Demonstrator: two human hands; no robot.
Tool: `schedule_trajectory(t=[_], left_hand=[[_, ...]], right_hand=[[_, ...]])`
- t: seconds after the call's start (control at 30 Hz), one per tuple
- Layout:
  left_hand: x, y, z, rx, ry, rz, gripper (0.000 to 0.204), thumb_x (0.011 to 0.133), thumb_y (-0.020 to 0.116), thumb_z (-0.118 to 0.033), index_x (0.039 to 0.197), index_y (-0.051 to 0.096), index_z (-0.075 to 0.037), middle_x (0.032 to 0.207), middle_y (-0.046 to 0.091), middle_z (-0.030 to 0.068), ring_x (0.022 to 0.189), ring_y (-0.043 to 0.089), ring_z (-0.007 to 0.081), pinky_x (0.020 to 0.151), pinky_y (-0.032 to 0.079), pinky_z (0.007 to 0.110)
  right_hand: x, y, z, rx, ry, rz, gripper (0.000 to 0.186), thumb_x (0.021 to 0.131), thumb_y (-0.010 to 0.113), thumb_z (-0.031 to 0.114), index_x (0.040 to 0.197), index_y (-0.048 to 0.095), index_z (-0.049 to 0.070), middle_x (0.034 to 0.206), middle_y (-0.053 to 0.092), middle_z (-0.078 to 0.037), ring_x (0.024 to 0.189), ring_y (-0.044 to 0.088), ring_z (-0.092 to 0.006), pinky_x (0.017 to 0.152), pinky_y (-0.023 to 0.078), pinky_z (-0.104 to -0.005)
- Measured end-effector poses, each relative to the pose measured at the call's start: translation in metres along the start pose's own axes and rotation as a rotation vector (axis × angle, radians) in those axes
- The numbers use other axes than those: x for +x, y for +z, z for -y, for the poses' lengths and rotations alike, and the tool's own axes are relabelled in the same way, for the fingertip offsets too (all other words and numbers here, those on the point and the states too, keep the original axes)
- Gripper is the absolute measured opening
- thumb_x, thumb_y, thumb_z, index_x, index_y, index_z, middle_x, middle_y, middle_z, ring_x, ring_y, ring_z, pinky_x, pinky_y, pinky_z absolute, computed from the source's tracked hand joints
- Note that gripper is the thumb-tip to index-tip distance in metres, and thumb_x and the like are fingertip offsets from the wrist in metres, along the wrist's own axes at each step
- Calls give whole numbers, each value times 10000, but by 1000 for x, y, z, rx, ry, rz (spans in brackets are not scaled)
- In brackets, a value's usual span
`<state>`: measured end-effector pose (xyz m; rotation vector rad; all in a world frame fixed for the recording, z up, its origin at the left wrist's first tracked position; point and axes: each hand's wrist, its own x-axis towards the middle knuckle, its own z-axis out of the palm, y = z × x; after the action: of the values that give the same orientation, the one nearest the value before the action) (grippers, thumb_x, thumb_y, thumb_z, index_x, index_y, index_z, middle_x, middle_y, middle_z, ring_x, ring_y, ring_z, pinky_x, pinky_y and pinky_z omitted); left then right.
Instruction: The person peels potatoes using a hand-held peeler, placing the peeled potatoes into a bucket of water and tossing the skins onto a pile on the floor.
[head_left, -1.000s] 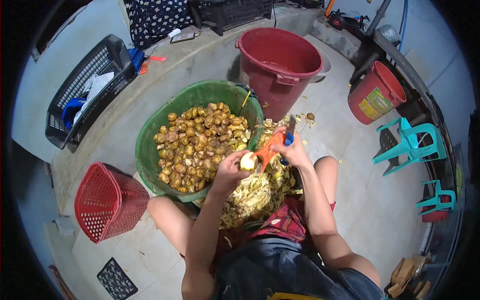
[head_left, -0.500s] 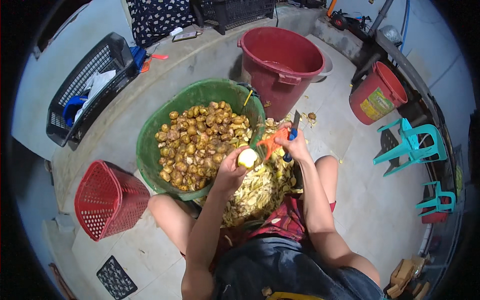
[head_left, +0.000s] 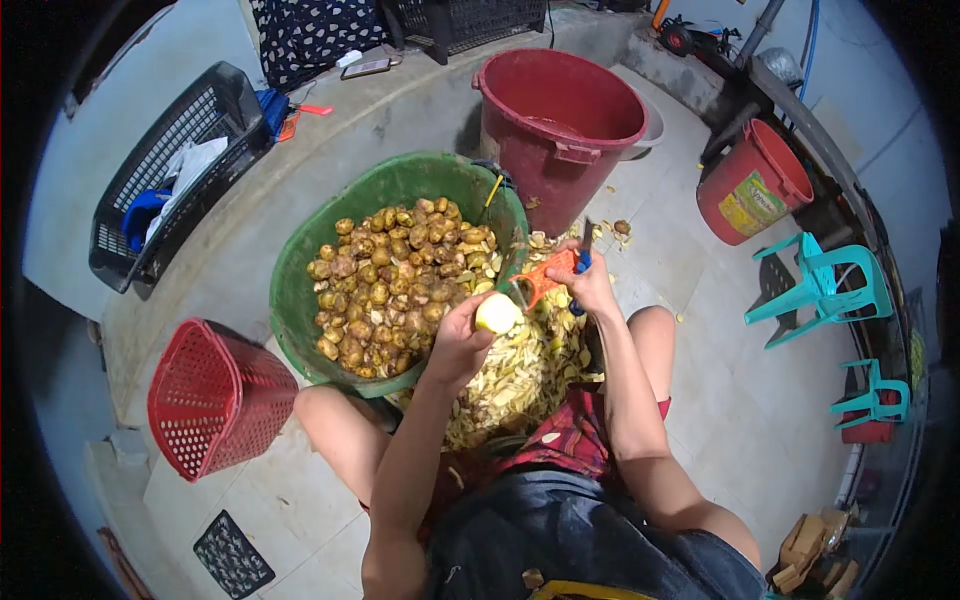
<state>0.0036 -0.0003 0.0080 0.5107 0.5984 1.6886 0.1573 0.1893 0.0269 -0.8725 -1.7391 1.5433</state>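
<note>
Far left: black crate (head_left: 160,180) holding white and blue items, tipped against the wall. Below it, red basket (head_left: 215,395) lying on its side on the tiled floor (head_left: 760,430), and a small black grid tray (head_left: 232,553) near the lower edge. Toward the middle, green tub (head_left: 300,300) heaped with unpeeled brown potatoes (head_left: 395,275), set just in front of the knees, probably for easy reach. Left hand (head_left: 462,338) closed around one pale, mostly peeled potato (head_left: 497,313), held up over the lap, seemingly so that scraps would drop straight down. Beneath it, pile of yellow peelings (head_left: 520,375) spread between the thighs. Just right of the potato, right hand (head_left: 590,285) gripped on an orange peeler (head_left: 550,277) with a dark handle, blade end angled toward the potato, close to it; contact could not be told. Behind, large red bucket (head_left: 560,130) standing upright, touching or nearly touching the tub rim, with loose scraps around its base. Further right, smaller red bucket (head_left: 750,185) with a label, against the wall. Far right, two teal plastic chairs (head_left: 820,290), well apart from the work. Bottom right corner, bits of brown cardboard, hard to make out.
</note>
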Motion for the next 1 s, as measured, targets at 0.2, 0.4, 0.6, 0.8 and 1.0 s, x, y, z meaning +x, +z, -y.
schedule_trajectory(t=[0.2,0.4,0.6,0.8,1.0], left_hand=[[0,-6,3,36,9,6,847,676,873,-181,1336,398,56,1217,545,101,1138,550,195,1015,439,326],[-5,0,-3,-1,-2,-22,836,695,861,-186,1346,390,47,1227,537,110,1135,554,199,1013,445,338],[-1,-5,0,-108,12,28,753,729,825,-121,1323,401,67,1244,535,118,1159,540,199,1027,426,323],[-2,3,-1,-54,-16,40,755,732,826,-145,1319,402,69,1232,545,121,1161,541,196,1023,426,320],[-1,-1,5,7,45,26,741,753,813,-158,1321,393,66,1237,537,119,1146,548,203,1015,443,330]], right_hand=[[-13,9,19,-90,-115,72,323,706,804,6,951,596,42,867,608,2,808,570,-103,758,469,-262],[-29,19,40,-40,-162,177,345,706,814,28,977,603,48,863,618,-2,801,573,-105,753,473,-275],[-10,4,3,-13,-75,74,375,699,845,76,993,613,50,894,618,7,831,568,-94,775,469,-266],[-5,-1,4,-14,2,-9,358,706,847,96,970,610,51,924,613,4,818,564,-94,744,471,-255],[-14,3,12,-66,-102,78,374,695,851,104,976,610,44,891,605,5,818,562,-93,750,465,-266]])
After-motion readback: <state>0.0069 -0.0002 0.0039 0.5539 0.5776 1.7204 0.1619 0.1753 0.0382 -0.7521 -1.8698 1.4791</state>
